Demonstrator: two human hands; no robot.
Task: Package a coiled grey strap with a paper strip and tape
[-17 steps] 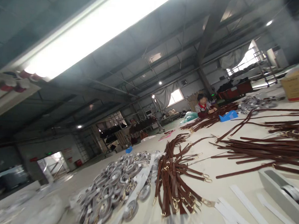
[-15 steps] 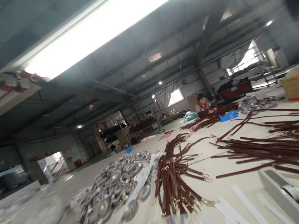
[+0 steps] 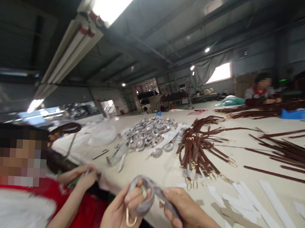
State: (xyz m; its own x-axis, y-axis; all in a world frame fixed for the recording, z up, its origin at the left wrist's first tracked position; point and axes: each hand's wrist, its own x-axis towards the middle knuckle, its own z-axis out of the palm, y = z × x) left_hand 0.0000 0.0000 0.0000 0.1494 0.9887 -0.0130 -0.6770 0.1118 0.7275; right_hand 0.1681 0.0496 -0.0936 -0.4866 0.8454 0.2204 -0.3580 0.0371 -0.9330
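The grey strap (image 3: 147,207), probably light and supple though blurred, loops round curled fingers of the left hand (image 3: 120,210), near the surface (image 3: 159,169); the right hand (image 3: 185,209) grips its length. Best hold: the coil.

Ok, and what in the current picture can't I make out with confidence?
All in the head view:
- Far end of the grey strap: cut off by the bottom edge, beyond the right hand.
- Part of its coil: hidden by the left hand.
- What the near co-worker's hands hold: blurred, mostly covered by their fingers.
- Number of coils in the grey pile: they overlap.
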